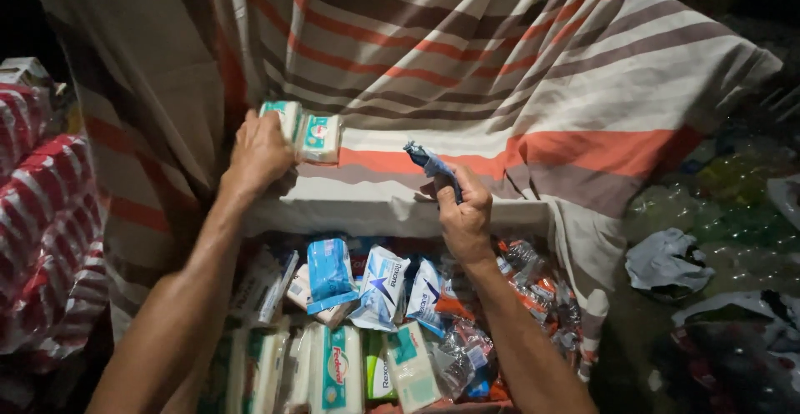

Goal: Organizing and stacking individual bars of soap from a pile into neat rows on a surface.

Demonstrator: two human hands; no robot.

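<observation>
Head view, left hand [260,154] on soap bars [307,130], right hand [463,205] gripping blue wrapper [427,160]

My left hand [258,154] rested on soap bars [307,133] atop the cloth [467,97]; my right hand [463,214] held a wrapper [429,162] right of them, a box of packets [367,297] below.

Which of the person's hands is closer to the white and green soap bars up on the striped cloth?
Left. The left hand rests against the soap bars; the right hand is off to their right, gripping a blue wrapper.
</observation>
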